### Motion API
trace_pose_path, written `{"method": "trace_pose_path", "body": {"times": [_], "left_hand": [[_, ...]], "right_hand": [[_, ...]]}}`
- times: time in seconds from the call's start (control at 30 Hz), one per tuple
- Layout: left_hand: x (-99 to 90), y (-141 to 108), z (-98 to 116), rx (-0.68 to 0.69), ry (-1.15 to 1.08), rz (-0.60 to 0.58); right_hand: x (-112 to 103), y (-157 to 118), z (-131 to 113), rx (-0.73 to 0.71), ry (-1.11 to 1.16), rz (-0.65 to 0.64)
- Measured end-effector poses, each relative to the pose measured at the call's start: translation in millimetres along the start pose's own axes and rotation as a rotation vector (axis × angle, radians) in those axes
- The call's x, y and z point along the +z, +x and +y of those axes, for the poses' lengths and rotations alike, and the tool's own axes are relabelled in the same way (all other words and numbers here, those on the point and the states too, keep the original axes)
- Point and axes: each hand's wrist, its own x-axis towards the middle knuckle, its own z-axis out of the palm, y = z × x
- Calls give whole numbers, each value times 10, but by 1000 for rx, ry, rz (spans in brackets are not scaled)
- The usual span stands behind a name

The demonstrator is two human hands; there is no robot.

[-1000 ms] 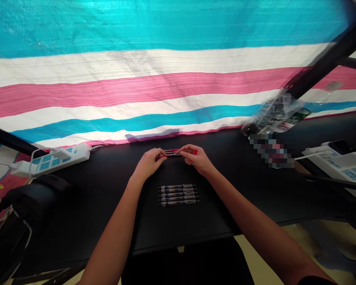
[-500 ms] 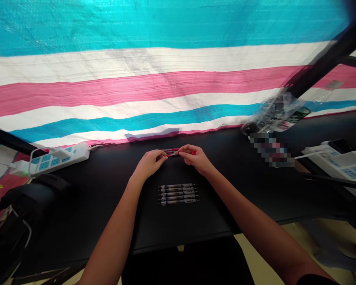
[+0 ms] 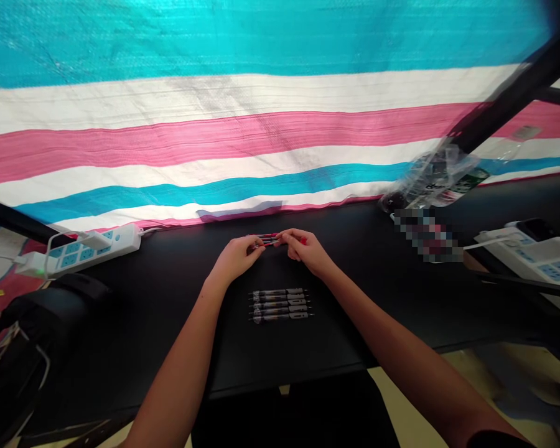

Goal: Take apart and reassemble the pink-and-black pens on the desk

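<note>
Only partly visible between the hands [image 3: 234,257]: red pens [image 3: 267,236]

A sheet striped in turquoise, white and pink [image 3: 280,43] hangs across twelve o'clock, its lower edge meeting the back of the black desk [image 3: 158,311]. At nine o'clock lies a white power strip [image 3: 77,254] with blue sockets, a plug adapter [image 3: 96,241] seated in it. A blurry black object [image 3: 65,317] sits toward eight. A dark post [image 3: 508,93] slants at two o'clock; near its foot, just above three, is crumpled clear plastic [image 3: 424,174]. At three, a pixelated patch hides something; farther out, another power strip [image 3: 557,272] carries cables.
</note>
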Motion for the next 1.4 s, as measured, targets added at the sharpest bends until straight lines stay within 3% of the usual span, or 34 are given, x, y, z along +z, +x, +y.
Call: {"method": "trace_pose_path", "body": {"times": [0.2,0.33,0.5,0.87,1.4], "left_hand": [[-12,-3,-12,-23,-29,34],[-8,-7,-15,-18,-41,42],[-9,-3,-22,-5,-61,65],[-9,2,-23,-19,-88,81],[-33,-10,20,-39,-60,63]], "right_hand": [[-50,52,-12,-40,198,113],[-58,49,26,-4,114,113],[-55,10,30,-103,-7,57],[-58,-7,41,-124,6,-19],[-17,-27,-10,-133,-88,32]]}}
